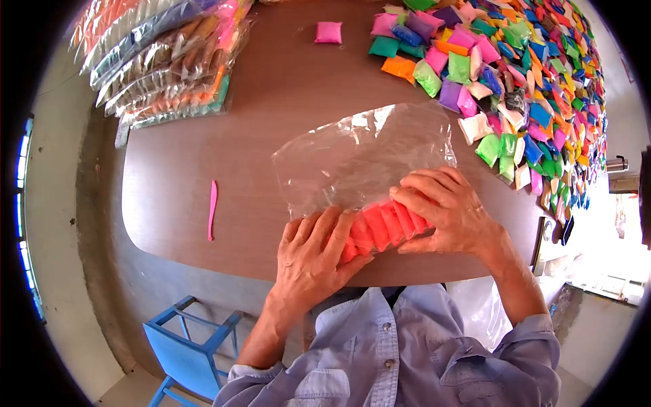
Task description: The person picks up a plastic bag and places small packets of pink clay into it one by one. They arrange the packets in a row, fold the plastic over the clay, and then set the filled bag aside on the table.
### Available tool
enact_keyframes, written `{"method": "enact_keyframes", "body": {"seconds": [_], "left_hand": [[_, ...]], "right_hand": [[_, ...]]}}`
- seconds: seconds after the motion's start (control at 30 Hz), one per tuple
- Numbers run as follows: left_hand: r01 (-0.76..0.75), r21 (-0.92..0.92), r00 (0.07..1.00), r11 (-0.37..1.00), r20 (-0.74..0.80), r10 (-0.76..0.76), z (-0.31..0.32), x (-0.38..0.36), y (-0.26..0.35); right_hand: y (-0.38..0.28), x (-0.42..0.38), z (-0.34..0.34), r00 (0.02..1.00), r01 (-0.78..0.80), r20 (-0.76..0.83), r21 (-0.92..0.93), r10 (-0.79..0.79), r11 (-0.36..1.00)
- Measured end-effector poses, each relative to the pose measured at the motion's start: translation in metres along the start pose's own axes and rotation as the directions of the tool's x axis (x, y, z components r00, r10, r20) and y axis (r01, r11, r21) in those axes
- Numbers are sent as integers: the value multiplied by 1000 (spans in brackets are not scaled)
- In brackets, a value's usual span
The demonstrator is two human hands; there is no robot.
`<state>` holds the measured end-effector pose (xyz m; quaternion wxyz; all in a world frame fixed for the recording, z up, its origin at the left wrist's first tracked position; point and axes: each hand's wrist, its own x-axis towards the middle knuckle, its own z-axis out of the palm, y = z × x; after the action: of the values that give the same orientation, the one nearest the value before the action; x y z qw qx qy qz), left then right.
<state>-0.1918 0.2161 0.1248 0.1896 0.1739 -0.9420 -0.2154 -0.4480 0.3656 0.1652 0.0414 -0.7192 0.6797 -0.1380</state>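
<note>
A row of red-pink packets lies side by side along the near end of a clear plastic bag. My left hand is closed round the row's left end, thumb below and fingers over the top. At the right end, my right hand grips the row with its fingers above and thumb underneath. The bag's wide part spreads flat over the table, away from me. Whether every packet is inside the bag is hard to tell, as the hands cover both ends.
On the brown table lie a pink plastic stick at left and one pink packet at the far side. Filled clear bags are stacked back left. A large heap of coloured packets covers the right. A blue chair stands lower left.
</note>
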Motion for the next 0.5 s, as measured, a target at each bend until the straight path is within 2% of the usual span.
{"method": "enact_keyframes", "body": {"seconds": [0.27, 0.33, 0.5], "left_hand": [[2, -49, 1000, 999, 17, -1, -7, -3, -5], [44, -97, 999, 994, 0, -44, -7, -5, -6], [-1, -63, 999, 998, 34, 3, -12, -6, -10]], "right_hand": [[3, -3, 13, 1000, 10, 22, 14, -10, 1000], [1, -3, 11, 1000, -4, 14, 11, 4, 1000], [-5, -8, 14, 999, -43, -1, 63, 43, 997]]}}
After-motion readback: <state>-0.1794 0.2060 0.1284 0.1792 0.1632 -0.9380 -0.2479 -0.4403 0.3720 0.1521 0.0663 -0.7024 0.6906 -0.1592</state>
